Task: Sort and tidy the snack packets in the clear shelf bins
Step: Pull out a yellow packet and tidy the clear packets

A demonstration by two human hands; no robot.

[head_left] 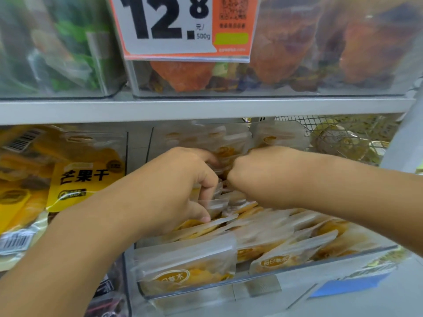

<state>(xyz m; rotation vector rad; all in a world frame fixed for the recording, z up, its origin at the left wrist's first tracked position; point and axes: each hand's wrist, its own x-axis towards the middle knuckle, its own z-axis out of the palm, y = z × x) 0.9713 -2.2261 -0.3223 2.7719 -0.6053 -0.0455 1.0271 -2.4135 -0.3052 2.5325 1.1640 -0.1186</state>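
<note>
A clear shelf bin (pixel 270 274) on the lower shelf holds several small frosted packets of yellow dried fruit (pixel 187 264), lying loosely stacked. Both my hands reach into the middle of the bin. My left hand (pixel 174 191) curls its fingers and thumb round a bunch of upright packets (pixel 217 204). My right hand (pixel 263 175) is fisted beside it, gripping packets at the back of the pile; its fingers are hidden behind the knuckles.
Large yellow dried-mango bags (pixel 87 177) fill the section to the left. A wire mesh basket (pixel 343 138) with round snacks sits at the right. Above, clear bins with green packets (pixel 59 46) and orange packets (pixel 297 53) stand on the upper shelf behind a price tag (pixel 180 26).
</note>
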